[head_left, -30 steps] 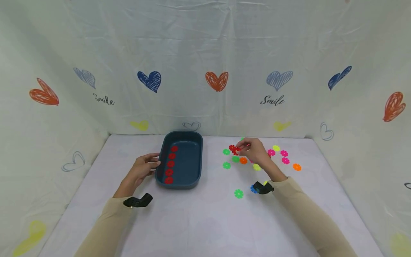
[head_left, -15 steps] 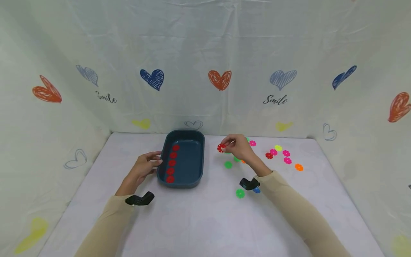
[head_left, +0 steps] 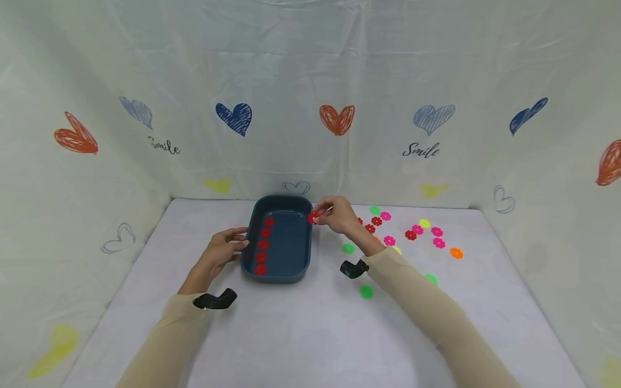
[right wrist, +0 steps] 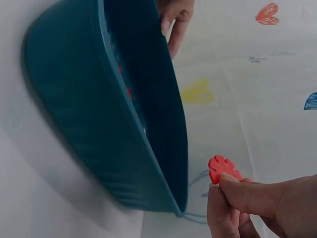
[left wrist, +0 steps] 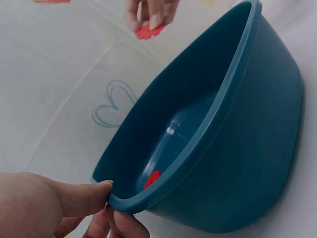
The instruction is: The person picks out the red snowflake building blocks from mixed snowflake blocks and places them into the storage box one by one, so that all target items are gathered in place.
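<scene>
A dark blue-green tray (head_left: pixel 286 277) stands left of the table's middle, with a column of several red notched discs (head_left: pixel 263 244) along its left side. My left hand (head_left: pixel 221 250) pinches the tray's left rim; the left wrist view shows the thumb (left wrist: pixel 89 196) on top and fingertips (left wrist: pixel 130 225) below the edge. Between thumb and fingers my right hand (head_left: pixel 337 214) pinches another red notched disc (right wrist: pixel 223 167). That disc is at the tray's right rim in the head view, held above the tabletop and apart from the discs inside.
Right of the tray lie scattered notched discs: green (head_left: pixel 348 248), pink (head_left: pixel 389 241), red (head_left: pixel 410 235), yellow (head_left: pixel 424 223) and orange (head_left: pixel 456 253). A green disc (head_left: pixel 366 292) is nearer the front. A white printed curtain (head_left: pixel 291 75) hangs behind the table (head_left: pixel 291 334).
My right hand has moved left from the scattered discs to the tray's right rim, carrying the red notched disc. The left hand stays at the tray's left rim.
</scene>
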The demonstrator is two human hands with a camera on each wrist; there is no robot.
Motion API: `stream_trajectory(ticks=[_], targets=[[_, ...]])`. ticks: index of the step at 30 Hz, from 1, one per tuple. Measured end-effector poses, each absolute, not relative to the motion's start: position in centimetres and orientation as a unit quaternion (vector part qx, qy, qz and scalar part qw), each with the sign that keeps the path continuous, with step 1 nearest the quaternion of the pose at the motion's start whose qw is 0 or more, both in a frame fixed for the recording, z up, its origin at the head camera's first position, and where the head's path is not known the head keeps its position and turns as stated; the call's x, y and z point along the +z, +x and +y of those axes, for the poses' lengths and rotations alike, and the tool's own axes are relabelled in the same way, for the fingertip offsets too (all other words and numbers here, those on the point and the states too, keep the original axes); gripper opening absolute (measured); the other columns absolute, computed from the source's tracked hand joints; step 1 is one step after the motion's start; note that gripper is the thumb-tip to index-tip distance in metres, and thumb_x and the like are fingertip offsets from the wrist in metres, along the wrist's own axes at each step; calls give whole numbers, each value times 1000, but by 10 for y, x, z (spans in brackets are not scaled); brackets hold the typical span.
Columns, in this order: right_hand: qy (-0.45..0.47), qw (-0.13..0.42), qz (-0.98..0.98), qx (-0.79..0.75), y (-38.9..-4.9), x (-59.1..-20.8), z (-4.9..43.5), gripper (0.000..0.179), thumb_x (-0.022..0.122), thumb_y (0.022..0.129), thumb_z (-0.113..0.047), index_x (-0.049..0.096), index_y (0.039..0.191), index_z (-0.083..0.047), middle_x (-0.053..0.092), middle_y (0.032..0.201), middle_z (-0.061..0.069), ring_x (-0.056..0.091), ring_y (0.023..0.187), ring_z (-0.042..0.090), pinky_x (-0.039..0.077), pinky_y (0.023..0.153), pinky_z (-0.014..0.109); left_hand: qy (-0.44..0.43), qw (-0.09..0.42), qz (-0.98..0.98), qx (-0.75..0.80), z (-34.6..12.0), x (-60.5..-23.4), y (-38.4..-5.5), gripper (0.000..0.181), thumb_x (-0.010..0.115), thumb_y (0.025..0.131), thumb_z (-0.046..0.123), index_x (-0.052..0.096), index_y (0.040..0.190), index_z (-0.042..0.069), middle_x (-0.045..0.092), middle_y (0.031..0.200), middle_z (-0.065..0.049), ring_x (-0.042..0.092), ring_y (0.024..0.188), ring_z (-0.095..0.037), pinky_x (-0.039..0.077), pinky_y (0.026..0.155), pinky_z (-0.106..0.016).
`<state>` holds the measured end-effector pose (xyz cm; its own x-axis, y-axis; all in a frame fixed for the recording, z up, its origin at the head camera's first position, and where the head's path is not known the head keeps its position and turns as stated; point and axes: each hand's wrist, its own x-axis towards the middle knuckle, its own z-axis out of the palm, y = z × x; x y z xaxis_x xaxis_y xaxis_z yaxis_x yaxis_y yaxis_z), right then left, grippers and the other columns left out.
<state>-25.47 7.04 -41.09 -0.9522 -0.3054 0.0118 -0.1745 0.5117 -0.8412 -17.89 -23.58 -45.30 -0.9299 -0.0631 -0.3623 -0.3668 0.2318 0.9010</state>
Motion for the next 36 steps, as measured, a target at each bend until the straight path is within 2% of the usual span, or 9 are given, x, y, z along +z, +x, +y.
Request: stream_trajectory(ticks=[10,18,24,30,36], targets=[[-118,90,873,-464,-270,-415,38,17,79,90,3,78,107,-1,71,100,13,67,90,25,53,74,31,-147,119,774,605,-234,-453,-179,53,62,104,0,48,155,-2,54,129,-16,60,95,-14,54,73,-23],[-119,90,877,-457,-281,-416,18,18,82,88,5,79,105,2,74,100,16,69,93,27,58,77,30,-156,119,776,600,-233,-453,-178,52,62,104,0,50,155,0,54,134,-18,60,101,-18,54,75,-23],[-112,97,883,-445,-288,-422,4,20,83,86,6,79,105,2,75,100,16,71,96,28,59,81,31,-152,115,776,601,-233,-452,-177,51,61,104,-1,50,154,-2,55,130,-17,60,95,-14,54,74,-23],[-112,96,890,-432,-293,-428,-7,21,85,83,7,79,103,2,75,95,15,70,89,25,57,78,29,-154,112,775,603,-234,-454,-178,51,62,104,0,51,153,-1,55,131,-17,60,97,-16,54,74,-23],[-100,103,895,-423,-298,-433,-15,20,85,82,10,79,99,2,69,83,8,64,75,17,55,71,27,-163,109,776,600,-233,-455,-179,50,63,103,0,53,152,1,56,131,-17,60,100,-19,52,74,-24]])
